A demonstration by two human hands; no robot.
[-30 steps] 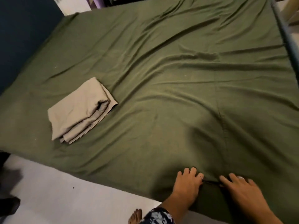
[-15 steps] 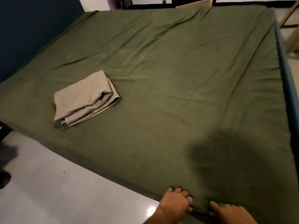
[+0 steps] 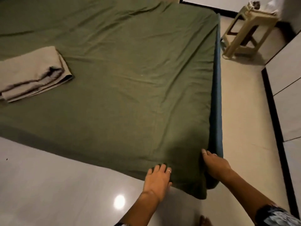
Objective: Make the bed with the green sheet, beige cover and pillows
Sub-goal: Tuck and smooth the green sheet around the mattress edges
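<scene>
A dark green sheet point(image 3: 123, 82) lies spread over the bed, faintly creased; soft, light cloth, best taken at its hanging corner. The left hand point(image 3: 157, 181) presses spread fingers on its near edge; the right hand point(image 3: 215, 165) tucks the corner, fingers partly hidden. A folded beige cover point(image 3: 31, 74) rests on the sheet.

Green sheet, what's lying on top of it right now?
A folded beige cover lies on the green sheet; the left hand rests at its near corner. Whatever is under the cover is hidden.

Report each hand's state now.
Left hand: open, fingers resting on the green sheet.
Right hand: at the sheet's corner; grip cannot be told.
</scene>
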